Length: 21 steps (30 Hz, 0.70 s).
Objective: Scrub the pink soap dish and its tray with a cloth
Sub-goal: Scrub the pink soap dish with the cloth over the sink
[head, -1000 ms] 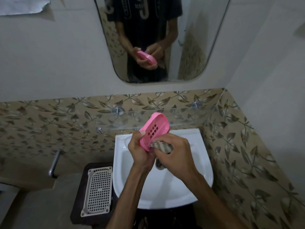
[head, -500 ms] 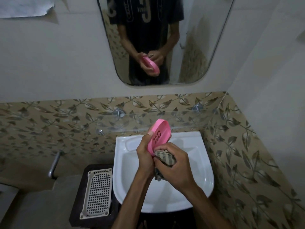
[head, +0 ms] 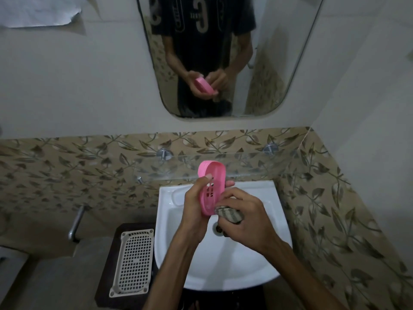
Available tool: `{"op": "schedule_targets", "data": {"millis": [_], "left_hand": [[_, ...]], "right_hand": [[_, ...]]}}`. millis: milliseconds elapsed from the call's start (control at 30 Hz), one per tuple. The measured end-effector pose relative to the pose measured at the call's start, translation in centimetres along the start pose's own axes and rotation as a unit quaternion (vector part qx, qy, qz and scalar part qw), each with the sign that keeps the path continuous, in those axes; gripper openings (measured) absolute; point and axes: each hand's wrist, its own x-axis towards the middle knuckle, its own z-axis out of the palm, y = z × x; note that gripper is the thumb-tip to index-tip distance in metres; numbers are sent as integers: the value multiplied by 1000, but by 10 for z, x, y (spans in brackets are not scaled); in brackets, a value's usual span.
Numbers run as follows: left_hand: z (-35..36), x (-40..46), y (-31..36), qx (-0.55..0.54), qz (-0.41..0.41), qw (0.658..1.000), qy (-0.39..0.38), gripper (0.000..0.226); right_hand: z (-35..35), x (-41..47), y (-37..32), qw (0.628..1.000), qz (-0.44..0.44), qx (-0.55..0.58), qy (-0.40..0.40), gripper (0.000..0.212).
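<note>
Nearest, the right hand (head: 245, 217) has its fingers curled tight around a bunched cloth (head: 229, 214), pressing it against the lower end of the pink soap dish (head: 211, 189). The left hand (head: 196, 206) grips the dish, thumb on the near rim and fingertips showing past the far edge, holding it upright on end above the white sink (head: 257, 260). A white perforated tray (head: 133, 262) lies flat to the left of the sink, untouched. Beyond, a glass shelf (head: 257, 164) and mirror (head: 279, 63). Judgement: scrubbing is best done with firm counter-pressure from the left hand, working the cloth into the slots.
</note>
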Motion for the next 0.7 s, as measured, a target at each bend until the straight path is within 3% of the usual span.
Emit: {"op": "schedule_targets", "data": {"millis": [133,233,333,433,567,700], "left_hand": [[0,0,0,-22,12,1000,-17,45],[-2,0,1,-27,20,999,-9,48],[2,0,-1,-21,29,999,4,47],[2,1,0,-24,34,999,14,43],[2,0,-1,-42,39,998,-3,47],[4,-1,0,-51,48,998,-9,51]], "right_hand": [[4,1,-3,998,31,-21,56,27],[4,0,-5,999,35,-19,31,30],[2,5,-5,996,58,-23,64,27],[3,5,-10,997,57,-30,32,25],[1,8,-9,992,113,-16,49,16],[3,8,-14,993,109,-33,43,16]]}}
